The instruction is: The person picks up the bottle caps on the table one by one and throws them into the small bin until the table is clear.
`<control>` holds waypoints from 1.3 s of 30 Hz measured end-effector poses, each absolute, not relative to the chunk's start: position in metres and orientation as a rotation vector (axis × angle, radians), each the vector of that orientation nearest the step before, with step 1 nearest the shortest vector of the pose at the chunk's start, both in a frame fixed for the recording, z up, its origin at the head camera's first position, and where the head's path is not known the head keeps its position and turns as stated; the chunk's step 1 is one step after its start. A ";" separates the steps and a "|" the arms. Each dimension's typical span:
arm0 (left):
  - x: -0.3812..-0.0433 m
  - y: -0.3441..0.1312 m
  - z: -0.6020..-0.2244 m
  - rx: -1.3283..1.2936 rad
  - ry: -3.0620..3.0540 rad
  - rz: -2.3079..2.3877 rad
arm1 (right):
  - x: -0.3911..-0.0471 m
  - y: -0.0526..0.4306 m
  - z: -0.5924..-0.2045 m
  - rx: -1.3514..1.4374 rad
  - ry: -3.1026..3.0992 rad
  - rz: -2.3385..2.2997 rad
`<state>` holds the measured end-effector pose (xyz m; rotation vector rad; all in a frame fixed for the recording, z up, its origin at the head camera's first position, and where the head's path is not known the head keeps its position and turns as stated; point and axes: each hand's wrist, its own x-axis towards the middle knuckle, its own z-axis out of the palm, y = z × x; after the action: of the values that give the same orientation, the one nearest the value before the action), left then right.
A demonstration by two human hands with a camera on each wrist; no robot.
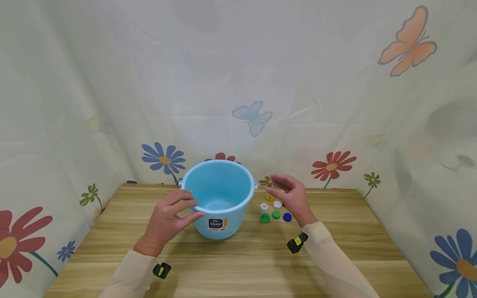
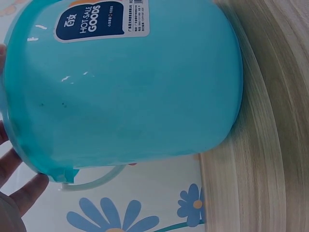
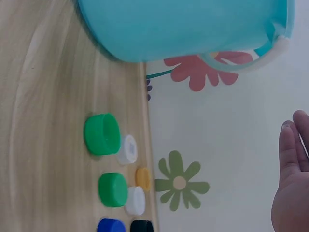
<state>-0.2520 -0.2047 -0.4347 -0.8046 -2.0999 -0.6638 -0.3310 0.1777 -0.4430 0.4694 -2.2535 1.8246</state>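
Observation:
A light blue plastic bucket stands upright on the wooden table, with a printed label on its front. My left hand is at its front-left rim, fingers loosely bent and thumb apart from them. In the left wrist view, its fingertips lie along the rim; whether they press on it is hard to tell. To the right of the bucket, my right hand hovers above the bottle caps with nothing visible in it. These include a green cap, a white cap, a blue cap and a yellow cap.
A black cap sits beside the blue one, mostly covered by my right hand in the head view. The bucket's pale handle hangs at the back. A curtain printed with flowers and butterflies surrounds the wooden table.

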 end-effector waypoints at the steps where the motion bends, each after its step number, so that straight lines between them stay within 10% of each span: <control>1: -0.252 -0.205 -0.435 -0.804 -2.102 -0.662 | -0.331 0.179 -0.445 0.466 -2.254 1.823; 39: -0.253 -0.205 -0.437 -0.804 -2.095 -0.647 | -0.331 0.239 -0.516 0.166 -2.455 1.782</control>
<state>-0.2525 -0.2048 -0.4365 -0.8044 -2.0947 -0.6471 -0.3309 0.2394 -0.5164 0.1660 -2.4548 1.7823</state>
